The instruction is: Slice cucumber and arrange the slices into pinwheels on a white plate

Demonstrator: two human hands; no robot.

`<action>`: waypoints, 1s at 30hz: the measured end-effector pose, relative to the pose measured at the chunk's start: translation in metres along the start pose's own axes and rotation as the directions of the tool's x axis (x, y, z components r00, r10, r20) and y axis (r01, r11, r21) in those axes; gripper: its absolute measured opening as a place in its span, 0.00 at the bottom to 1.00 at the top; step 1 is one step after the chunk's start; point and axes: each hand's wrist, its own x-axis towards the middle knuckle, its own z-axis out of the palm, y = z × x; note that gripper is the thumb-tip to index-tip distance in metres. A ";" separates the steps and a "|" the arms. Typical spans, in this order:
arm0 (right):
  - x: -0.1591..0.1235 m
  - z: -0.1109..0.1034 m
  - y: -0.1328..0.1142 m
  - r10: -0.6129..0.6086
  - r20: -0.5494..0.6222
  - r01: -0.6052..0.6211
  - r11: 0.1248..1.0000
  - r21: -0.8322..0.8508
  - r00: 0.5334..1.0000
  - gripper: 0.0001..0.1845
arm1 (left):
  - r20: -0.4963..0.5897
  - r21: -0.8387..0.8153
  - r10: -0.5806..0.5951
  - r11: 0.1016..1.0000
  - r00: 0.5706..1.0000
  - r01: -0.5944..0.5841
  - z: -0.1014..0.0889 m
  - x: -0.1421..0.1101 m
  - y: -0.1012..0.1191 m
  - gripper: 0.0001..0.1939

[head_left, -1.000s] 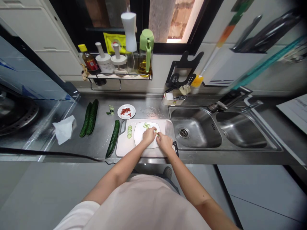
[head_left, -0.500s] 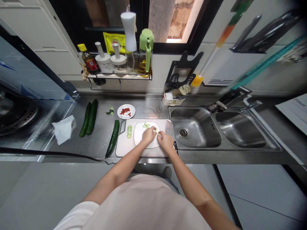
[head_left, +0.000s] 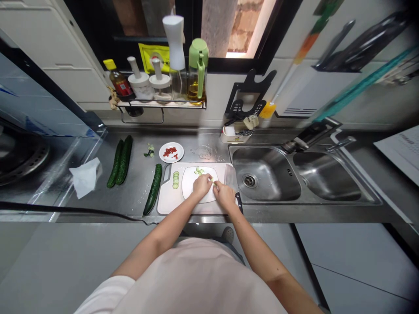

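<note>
Both my hands are over a white plate [head_left: 188,192], which lies on a pale cutting board [head_left: 166,203]. My left hand [head_left: 202,185] is pinched at the fingertips around a small pale-green cucumber slice [head_left: 212,179]. Facing it closely, my right hand [head_left: 225,195] is closed too, its fingertips on a cucumber slice, mostly hidden. Several curved cucumber slices [head_left: 198,171] lie on the far part of the plate. A short row of round cucumber slices [head_left: 176,179] rests on the board's left. Beside my right wrist shows a black knife handle [head_left: 239,202].
One whole cucumber [head_left: 152,189] lies left of the board, and two more cucumbers [head_left: 120,161] lie farther left. Behind the board are a small plate of chopped red bits [head_left: 171,152] and cucumber scraps [head_left: 149,150]. A double sink [head_left: 266,174] is at the right; a crumpled tissue [head_left: 85,178] lies left.
My right hand shifted slightly right and then back towards my left hand, uncovering the knife handle again. The slices on the board and plate look unchanged. The view has drifted a little.
</note>
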 end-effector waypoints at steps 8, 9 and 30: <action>0.000 0.002 0.001 0.002 0.007 -0.002 0.999 -0.033 1.000 0.19 | -0.009 0.013 -0.003 1.000 1.000 0.003 0.003 0.002 -0.001 0.10; 0.000 0.002 0.001 0.002 0.006 -0.002 0.999 -0.035 1.000 0.19 | -0.007 0.014 -0.005 1.000 1.000 0.005 0.003 0.002 -0.001 0.10; 0.005 0.004 0.006 -0.056 -0.030 0.056 0.998 0.007 0.998 0.20 | -0.001 0.012 -0.017 1.000 1.000 0.017 0.002 0.003 0.000 0.10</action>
